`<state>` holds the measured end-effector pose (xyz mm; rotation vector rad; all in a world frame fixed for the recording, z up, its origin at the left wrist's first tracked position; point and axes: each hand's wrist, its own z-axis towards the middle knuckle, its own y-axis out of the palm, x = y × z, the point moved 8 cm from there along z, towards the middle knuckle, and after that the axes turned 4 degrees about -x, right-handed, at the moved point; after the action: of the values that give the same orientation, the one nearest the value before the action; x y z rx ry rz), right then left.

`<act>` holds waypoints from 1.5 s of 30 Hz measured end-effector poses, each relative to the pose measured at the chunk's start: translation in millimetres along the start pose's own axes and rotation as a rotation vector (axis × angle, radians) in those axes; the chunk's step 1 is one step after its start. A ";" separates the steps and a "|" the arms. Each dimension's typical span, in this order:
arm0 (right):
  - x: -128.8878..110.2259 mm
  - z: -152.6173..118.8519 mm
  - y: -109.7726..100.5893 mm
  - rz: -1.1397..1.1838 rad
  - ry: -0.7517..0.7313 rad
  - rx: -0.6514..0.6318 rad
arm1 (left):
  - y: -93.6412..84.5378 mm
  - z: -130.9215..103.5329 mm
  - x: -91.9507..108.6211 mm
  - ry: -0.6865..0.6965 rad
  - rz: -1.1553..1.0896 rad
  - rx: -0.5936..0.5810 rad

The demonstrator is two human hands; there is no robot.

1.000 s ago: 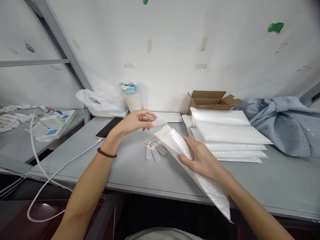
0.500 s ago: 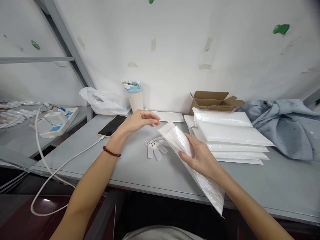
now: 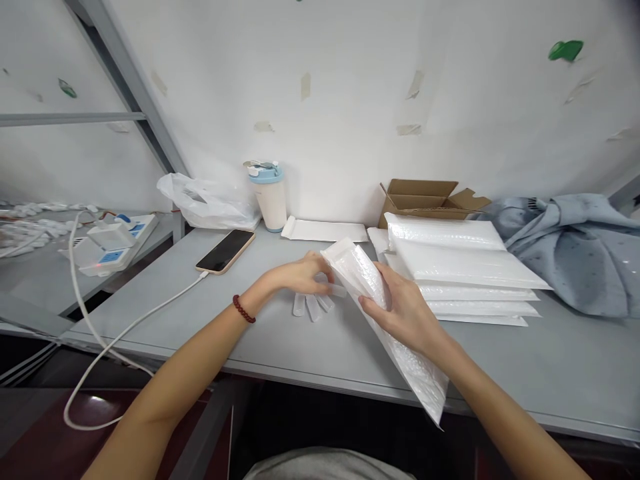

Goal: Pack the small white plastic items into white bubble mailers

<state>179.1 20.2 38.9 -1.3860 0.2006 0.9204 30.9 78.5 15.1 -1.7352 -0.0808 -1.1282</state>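
In my right hand [image 3: 403,310] is a white bubble mailer [image 3: 367,273], gripped along its side and slanting from its upper end near the tags down past the table's front edge. My left hand [image 3: 306,273] is down at a small bunch of white plastic tags [image 3: 313,307], its fingers curled round one that points right. The other tags fan out on the grey table beneath that hand, partly covered by it. Motion slightly blurs the fingertips.
Stacked bubble mailers [image 3: 465,260] lie right, before an open cardboard box [image 3: 423,197] and grey-blue cloth [image 3: 575,247]. A flat white packet [image 3: 325,231], a cup [image 3: 271,200], a plastic bag [image 3: 205,203] and a charging phone [image 3: 226,251] stand or lie behind and left.
My left hand has moved down and right from above the table onto the tags, its fingers closing there. My right hand still holds the bubble mailer in nearly the same place.
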 end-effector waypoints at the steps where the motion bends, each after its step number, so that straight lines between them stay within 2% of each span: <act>1: -0.3 0.0 0.0 0.000 0.000 -0.003 | 4.6 1.1 -1.0 -0.013 0.009 -0.027; 4: -2.3 0.3 -0.7 0.003 -0.009 -0.003 | 9.5 4.0 -0.2 -0.033 0.007 -0.047; 8: -2.9 0.3 -3.0 0.007 -0.016 0.012 | -1.2 5.8 9.9 0.043 -0.088 -0.005; 10: -2.5 0.2 -4.4 0.008 -0.019 0.023 | -12.0 4.5 6.3 0.019 -0.152 0.023; 13: -2.2 -0.2 -6.4 -0.005 -0.024 0.039 | -31.4 -1.9 -11.0 -0.090 -0.261 0.075; 16: -2.5 -0.4 -4.5 -0.025 -0.016 0.016 | -57.2 -14.5 -29.0 -0.173 -0.377 0.222; 18: -2.7 -0.4 -0.7 -0.043 -0.005 -0.025 | -72.9 -23.7 -34.4 -0.171 -0.460 0.340; 20: -2.9 -0.5 4.2 -0.067 0.004 -0.071 | -78.8 -28.7 -32.7 -0.150 -0.488 0.369; 22: -3.3 -0.6 8.7 -0.086 0.000 -0.107 | -75.4 -28.7 -26.0 -0.138 -0.422 0.320; 26: -4.7 -1.2 15.0 -0.093 -0.037 -0.144 | -53.3 -20.2 -7.5 -0.090 -0.224 0.161; 29: -4.5 -1.8 16.9 -0.093 -0.041 -0.154 | -37.0 -13.6 4.2 -0.011 -0.244 0.077; 31: -3.7 -1.9 16.8 -0.094 -0.029 -0.153 | -31.3 -11.4 8.5 0.021 -0.308 0.061; 34: -3.1 -1.4 15.5 -0.101 -0.016 -0.141 | -34.3 -11.5 9.8 0.027 -0.359 0.145; 39: -2.4 0.2 13.3 -0.102 -0.010 -0.109 | -56.0 -19.4 0.2 -0.067 -0.263 0.499; 41: -1.8 0.7 13.3 -0.098 -0.002 -0.102 | -56.4 -20.1 -2.2 -0.111 -0.218 0.539; 45: -1.0 1.1 13.7 -0.100 0.009 -0.097 | -48.9 -18.6 0.9 -0.146 -0.188 0.501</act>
<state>169.1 19.6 29.5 -1.4770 0.0938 0.8504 -6.3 87.3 50.9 -1.3724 -0.5783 -1.0056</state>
